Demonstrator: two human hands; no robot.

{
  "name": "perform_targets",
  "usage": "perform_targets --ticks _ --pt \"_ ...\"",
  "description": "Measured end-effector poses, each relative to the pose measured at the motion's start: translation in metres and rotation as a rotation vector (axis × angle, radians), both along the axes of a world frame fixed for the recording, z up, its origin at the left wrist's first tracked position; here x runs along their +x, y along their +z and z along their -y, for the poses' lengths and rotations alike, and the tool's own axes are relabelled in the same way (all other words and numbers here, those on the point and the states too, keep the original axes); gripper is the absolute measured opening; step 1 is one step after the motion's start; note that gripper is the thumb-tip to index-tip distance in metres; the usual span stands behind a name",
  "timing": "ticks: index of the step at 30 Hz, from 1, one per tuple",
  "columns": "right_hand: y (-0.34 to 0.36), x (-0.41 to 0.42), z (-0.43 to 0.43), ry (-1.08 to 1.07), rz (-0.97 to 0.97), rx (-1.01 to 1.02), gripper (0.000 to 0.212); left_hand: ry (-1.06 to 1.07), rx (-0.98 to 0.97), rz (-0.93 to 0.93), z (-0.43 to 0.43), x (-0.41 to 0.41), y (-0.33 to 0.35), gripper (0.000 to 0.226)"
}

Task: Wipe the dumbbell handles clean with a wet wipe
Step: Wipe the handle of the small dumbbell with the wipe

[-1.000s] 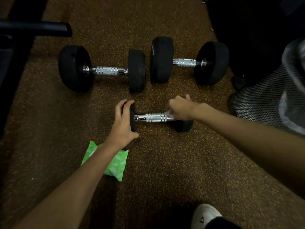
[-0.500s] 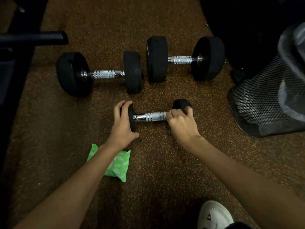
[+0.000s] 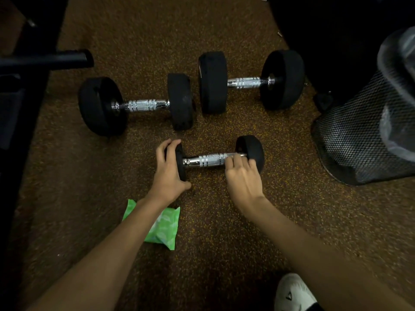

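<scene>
- Your right hand (image 3: pixel 243 176) has swung nearer you, fingers curled round the dumbbell handle (image 3: pixel 206 159) and wipe (image 3: pixel 231 155).
- Your left hand (image 3: pixel 168 173) grips its left weight (image 3: pixel 180 162).

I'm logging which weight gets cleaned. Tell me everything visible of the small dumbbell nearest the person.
The small dumbbell lies on the speckled brown floor, handle running left to right. Two black, rubber-looking end weights flank a shiny ridged metal handle. The left hand grips its left end weight; the right hand curls over the handle's right part, seemingly pressing a white wipe there.
</scene>
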State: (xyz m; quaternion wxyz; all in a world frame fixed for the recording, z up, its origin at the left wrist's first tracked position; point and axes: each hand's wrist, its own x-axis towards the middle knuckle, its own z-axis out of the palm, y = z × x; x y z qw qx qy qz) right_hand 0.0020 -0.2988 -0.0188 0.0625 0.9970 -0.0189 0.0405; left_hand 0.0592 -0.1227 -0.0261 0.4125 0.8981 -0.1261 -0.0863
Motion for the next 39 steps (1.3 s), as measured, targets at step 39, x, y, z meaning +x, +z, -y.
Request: perform_targets --ticks 39 --pt "-0.013 0.012 -0.029 -1.213 0.522 2.768 0.041 0.028 -0.032 0.023 0.001 -0.007 -0.005 0.109"
